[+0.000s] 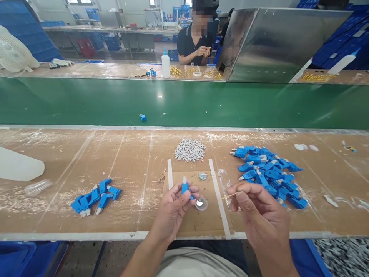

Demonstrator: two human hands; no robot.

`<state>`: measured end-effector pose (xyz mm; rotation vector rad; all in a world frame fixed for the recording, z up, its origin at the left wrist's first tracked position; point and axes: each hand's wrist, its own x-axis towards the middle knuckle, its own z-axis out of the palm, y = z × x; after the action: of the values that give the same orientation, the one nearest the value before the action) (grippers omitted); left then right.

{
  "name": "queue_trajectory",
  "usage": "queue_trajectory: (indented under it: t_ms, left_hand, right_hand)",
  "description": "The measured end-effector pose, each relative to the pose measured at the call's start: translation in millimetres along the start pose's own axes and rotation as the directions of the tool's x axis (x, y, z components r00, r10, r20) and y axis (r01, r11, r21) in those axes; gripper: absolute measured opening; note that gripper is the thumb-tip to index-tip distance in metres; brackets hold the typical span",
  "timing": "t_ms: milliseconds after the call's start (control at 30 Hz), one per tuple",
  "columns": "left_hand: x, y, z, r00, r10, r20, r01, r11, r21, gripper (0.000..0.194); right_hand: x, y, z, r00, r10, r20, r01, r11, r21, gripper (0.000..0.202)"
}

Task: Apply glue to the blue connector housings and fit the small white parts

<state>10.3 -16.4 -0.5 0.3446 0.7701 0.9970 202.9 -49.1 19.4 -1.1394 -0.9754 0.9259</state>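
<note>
Small pile of blue plugs (96, 196) sits on the left of the bench (57, 161). Left hand (173, 209) pinches one blue plug (185, 187) upright over a little clear dish (201, 203). Right hand (256, 211) grips a thin stick (227, 196) pointed at it. Grey bits (190, 149) lie behind, and a big blue heap (266, 171) lies right.

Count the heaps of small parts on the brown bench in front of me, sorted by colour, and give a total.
Heaps of blue plastic connector parts: 2, a large one on the right and a small one on the left
Heaps of tiny grey-white pieces: 1
Total: 3 heaps
</note>
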Motion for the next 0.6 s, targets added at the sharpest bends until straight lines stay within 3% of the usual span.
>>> queue_trajectory:
  t_ms: [300, 467, 600]
  left_hand:
    - [-8, 8, 1.1, 0.98, -0.156, 0.12, 0.169, 0.98, -0.106, 0.021]
    - [-14, 8, 0.5, 0.992, -0.073, 0.101, 0.074, 0.997, -0.008, 0.021]
    - [-19, 7, -0.3, 0.982, -0.037, 0.183, 0.037, 0.999, 0.003, 0.023]
  right_hand:
    - [-3, -7, 5, 1.0, -0.015, -0.006, 0.015, 1.0, -0.003, 0.006]
    - [-4, -7, 4, 1.0, -0.01, -0.024, 0.01, 1.0, -0.013, 0.006]
    - [-5, -9, 7, 0.999, -0.025, -0.028, 0.024, 1.0, -0.018, 0.007]
